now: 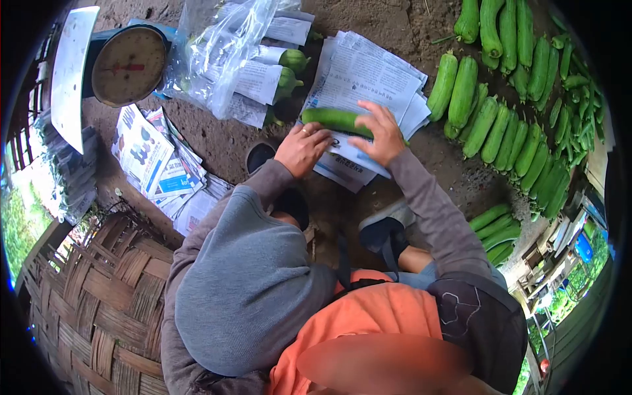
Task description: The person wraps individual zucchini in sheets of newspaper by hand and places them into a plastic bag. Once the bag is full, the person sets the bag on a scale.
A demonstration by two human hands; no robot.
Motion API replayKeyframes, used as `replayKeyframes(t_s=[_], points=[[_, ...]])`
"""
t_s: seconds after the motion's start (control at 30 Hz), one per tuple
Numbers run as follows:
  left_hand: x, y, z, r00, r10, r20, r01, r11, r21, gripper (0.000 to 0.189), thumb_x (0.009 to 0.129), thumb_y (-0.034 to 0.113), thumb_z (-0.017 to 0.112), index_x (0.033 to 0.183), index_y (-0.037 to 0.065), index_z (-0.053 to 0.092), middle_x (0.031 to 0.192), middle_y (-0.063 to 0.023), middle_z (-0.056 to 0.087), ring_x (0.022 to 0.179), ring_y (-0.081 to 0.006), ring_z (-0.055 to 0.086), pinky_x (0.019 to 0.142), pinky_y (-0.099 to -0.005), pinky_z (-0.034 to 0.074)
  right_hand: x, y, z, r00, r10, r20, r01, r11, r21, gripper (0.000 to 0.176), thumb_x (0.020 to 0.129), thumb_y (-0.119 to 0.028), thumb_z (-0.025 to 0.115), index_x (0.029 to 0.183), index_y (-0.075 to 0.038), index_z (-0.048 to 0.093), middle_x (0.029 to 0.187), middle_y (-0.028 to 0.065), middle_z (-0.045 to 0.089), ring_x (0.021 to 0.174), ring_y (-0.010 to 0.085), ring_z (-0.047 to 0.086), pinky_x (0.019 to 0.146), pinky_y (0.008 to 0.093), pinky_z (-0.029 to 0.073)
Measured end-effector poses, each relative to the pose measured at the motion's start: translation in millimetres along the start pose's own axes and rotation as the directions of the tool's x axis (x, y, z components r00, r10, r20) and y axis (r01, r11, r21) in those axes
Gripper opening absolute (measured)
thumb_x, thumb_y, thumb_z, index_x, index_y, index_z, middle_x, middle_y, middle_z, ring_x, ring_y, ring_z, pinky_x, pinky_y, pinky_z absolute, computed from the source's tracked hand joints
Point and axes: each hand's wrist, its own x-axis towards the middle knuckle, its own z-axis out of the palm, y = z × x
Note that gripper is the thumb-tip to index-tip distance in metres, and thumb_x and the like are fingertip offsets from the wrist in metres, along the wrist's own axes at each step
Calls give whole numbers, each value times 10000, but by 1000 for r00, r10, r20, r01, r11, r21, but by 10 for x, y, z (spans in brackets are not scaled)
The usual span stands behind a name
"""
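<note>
Gourd [339,119] on newspaper [368,72], 2 hands at it

The gourd lies crosswise on the near part of the newspaper, which is spread on the dirt [421,29]. The left hand [304,148], wearing 1 ring, has bent fingers at the gourd's near side; whether they grip paper, I cannot tell. The right hand [382,135] is open, thumb and fingers spread about the gourd's right end. To the left, wrapped gourds [257,80] show green ends, a plastic bag [224,56] partly over them, a scale [128,66] beside it. Bare gourds [497,131] lie in rows at right.
</note>
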Motion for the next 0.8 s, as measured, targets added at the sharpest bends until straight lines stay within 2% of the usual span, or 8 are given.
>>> replayKeyframes(t_s=[0.1, 0.2, 0.3, 0.4, 0.43, 0.63, 0.73, 0.8], points=[[90, -36, -154, 997, 20, -68, -19, 1000, 21, 232, 790, 152, 566, 987, 77, 664, 1285, -60, 528, 1257, -259, 431, 1033, -438, 349, -224, -129, -234, 976, 8, 218, 12, 996, -90, 284, 679, -312, 782, 815, -87, 675, 1414, 125, 429, 1341, 332, 340, 1037, 599, 269], [125, -29, -160, 998, -1, -60, 1, 1000, 0, 175, 807, 133, 554, 916, 58, 669, 1340, -96, 490, 1306, -314, 388, 1069, -482, 317, -362, -119, -234, 980, 26, 199, -1, 992, -124, 265, 694, -290, 764, 835, -83, 680, 1381, 126, 469, 1321, 344, 369, 1042, 545, 306], [121, -72, -84, 1000, -8, -9, 8, 1000, -15, 178, 812, 127, 550, 921, 56, 671, 1333, -114, 499, 1288, -350, 410, 1064, -497, 328, -382, -270, -185, 992, 51, 114, -50, 999, -8, 212, 722, -250, 731, 825, -69, 688, 1333, 106, 515, 1267, 338, 424, 1017, 503, 357], [126, -104, -38, 1000, 14, 25, -13, 998, -64, 188, 809, 131, 562, 934, 51, 675, 1310, -130, 522, 1261, -371, 438, 1046, -477, 362, -366, -361, -152, 992, 63, 110, -49, 990, -131, 166, 742, -196, 702, 815, -48, 683, 1230, 86, 578, 1164, 303, 503, 937, 417, 433], [122, -113, -35, 999, 12, 33, -9, 995, -96, 190, 810, 137, 569, 940, 51, 677, 1303, -133, 529, 1256, -371, 444, 1040, -465, 372, -370, -418, -193, 990, 97, 105, -82, 986, -147, 109, 738, -150, 698, 786, -53, 681, 1115, 55, 606, 1057, 262, 544, 869, 381, 464], [166, -84, -166, 999, -37, 40, 46, 965, -257, 177, 836, 152, 607, 962, 53, 681, 1249, -112, 580, 1200, -343, 501, 988, -430, 424, -512, -219, -70, 929, 313, 196, -322, 947, 17, 121, 685, -137, 762, 723, -79, 662, 1015, 32, 604, 971, 244, 563, 811, 374, 474], [219, -130, -169, 998, -38, 49, 51, 958, -281, 151, 844, 150, 609, 931, 45, 674, 1151, -98, 634, 1086, -317, 574, 925, -423, 453, -575, -65, -3, 937, 290, 195, -317, 940, 128, 151, 674, -148, 778, 735, -86, 656, 1000, 39, 609, 958, 246, 565, 778, 376, 470], [295, -186, -154, 998, -44, 44, 55, 952, -301, 138, 842, 152, 609, 896, 40, 667, 1072, -97, 660, 1001, -310, 608, 875, -415, 469, -410, -255, -161, 973, 220, -64, -219, 975, 24, 154, 681, -155, 772, 742, -87, 647, 968, 35, 610, 946, 245, 568, 777, 372, 464]])
